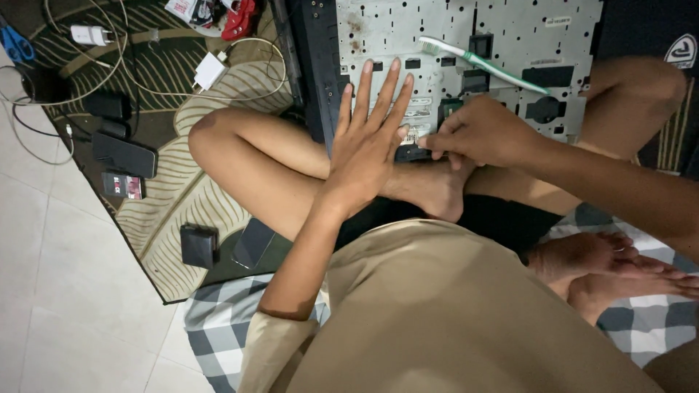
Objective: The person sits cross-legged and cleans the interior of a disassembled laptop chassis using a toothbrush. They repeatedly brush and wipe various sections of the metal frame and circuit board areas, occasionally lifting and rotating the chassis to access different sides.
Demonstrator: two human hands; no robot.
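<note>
A grey perforated metal panel (510, 36) of an opened device lies across my crossed legs, with a dark plastic frame (313, 65) along its left edge. My left hand (368, 142) rests flat on the panel's near left part, fingers spread and holding nothing. Beside it, my right hand (480, 131) is closed, its fingertips pinching a small white piece at the panel's near edge; I cannot make out what that piece is. A green and white toothbrush (484, 64) lies loose on the panel, just beyond my right hand.
A leaf-patterned rug (182, 189) covers the tiled floor (73, 306). On it lie white chargers (210, 71) with cables, a dark phone (124, 154), small black boxes (199, 246), blue scissors (16, 45) and a red tool (239, 18). A checked cloth (218, 320) lies under me.
</note>
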